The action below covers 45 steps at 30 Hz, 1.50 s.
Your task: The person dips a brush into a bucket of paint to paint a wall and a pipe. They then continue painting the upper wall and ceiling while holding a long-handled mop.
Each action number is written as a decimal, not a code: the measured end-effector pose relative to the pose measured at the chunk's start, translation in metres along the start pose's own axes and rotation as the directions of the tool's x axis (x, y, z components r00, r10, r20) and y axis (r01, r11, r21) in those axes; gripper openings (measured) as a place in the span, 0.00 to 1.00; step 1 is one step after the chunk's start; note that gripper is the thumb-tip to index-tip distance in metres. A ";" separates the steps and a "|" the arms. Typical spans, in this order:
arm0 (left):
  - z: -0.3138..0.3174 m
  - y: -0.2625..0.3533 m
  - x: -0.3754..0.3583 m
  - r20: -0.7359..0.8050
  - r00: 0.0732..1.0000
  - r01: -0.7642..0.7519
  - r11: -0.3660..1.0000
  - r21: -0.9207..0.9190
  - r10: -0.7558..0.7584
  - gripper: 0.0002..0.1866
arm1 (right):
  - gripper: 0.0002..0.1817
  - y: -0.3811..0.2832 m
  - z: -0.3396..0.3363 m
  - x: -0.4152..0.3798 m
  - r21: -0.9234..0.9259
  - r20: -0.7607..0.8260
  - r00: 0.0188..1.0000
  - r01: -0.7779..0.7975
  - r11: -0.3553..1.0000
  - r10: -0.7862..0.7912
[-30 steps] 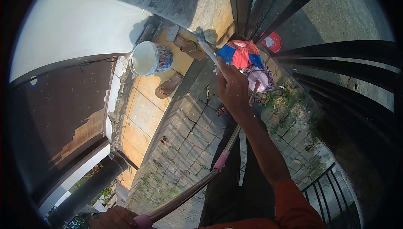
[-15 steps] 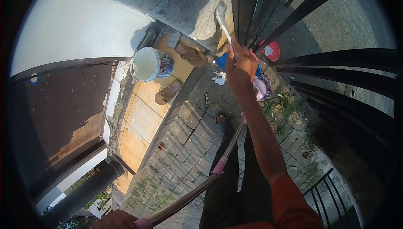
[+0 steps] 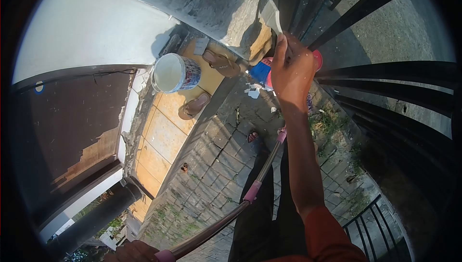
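Observation:
My left hand (image 3: 131, 252), cut off by the bottom edge, is closed around the end of a mop (image 3: 231, 216) with a metal pole and pink sleeves. The pole slants up past my legs; purple strands show beside my right forearm, where most of the mop head is hidden. My right hand (image 3: 296, 72) is closed around a pale, flat-ended tool that looks like a paintbrush (image 3: 273, 16). Its broad end points up by the wall corner and black gate bars. Below it, partly behind the hand, lies a blue and pink packet (image 3: 260, 72).
A paint bucket (image 3: 168, 73) stands on the tiled step (image 3: 156, 134) beside brown sandals (image 3: 195, 106). White flakes (image 3: 253, 93) lie on the paving. The black metal gate (image 3: 385, 67) fills the right side. A red round object (image 3: 317, 60) is behind my right hand.
My right hand has shifted right and turned with the paintbrush, whose broad end is now lower and farther right. More of the blue packet shows. The left hand has barely moved.

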<state>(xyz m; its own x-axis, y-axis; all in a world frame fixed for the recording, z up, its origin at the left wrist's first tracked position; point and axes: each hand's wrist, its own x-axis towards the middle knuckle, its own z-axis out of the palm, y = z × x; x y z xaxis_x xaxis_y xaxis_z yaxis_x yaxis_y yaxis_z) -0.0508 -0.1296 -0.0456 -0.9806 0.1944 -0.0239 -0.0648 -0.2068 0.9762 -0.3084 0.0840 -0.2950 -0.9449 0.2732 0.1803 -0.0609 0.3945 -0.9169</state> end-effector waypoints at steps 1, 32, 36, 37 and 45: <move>-0.001 0.001 0.001 0.018 1.000 0.003 1.000 0.010 -0.003 0.16 | 0.11 -0.007 -0.003 0.002 -0.076 0.001 1.000 0.012 0.997 -0.012; -0.004 -0.013 -0.016 -0.106 0.980 -0.170 0.985 -0.021 0.167 0.15 | 0.08 -0.009 -0.002 0.001 -0.368 0.231 0.972 0.127 0.921 -0.042; -0.003 -0.014 -0.009 -0.055 0.990 -0.133 0.991 -0.015 0.132 0.15 | 0.09 0.004 -0.013 -0.009 -0.348 0.322 0.944 0.187 0.919 -0.070; -0.001 -0.015 -0.009 -0.084 0.983 -0.166 0.986 -0.011 0.165 0.15 | 0.09 0.006 -0.018 -0.011 -0.349 0.322 0.945 0.183 0.919 -0.066; -0.005 -0.007 0.005 -0.015 0.996 -0.085 0.996 0.007 0.085 0.14 | 0.06 0.005 -0.034 -0.001 -0.281 0.141 0.979 0.184 0.942 -0.149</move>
<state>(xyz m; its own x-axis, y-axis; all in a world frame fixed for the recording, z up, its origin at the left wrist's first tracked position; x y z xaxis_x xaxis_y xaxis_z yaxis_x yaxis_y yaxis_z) -0.0566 -0.1318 -0.0536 -0.9853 0.1612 0.0562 0.0203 -0.2160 0.9762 -0.2968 0.1160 -0.2876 -0.9611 0.0843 0.2631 -0.1412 0.6683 -0.7303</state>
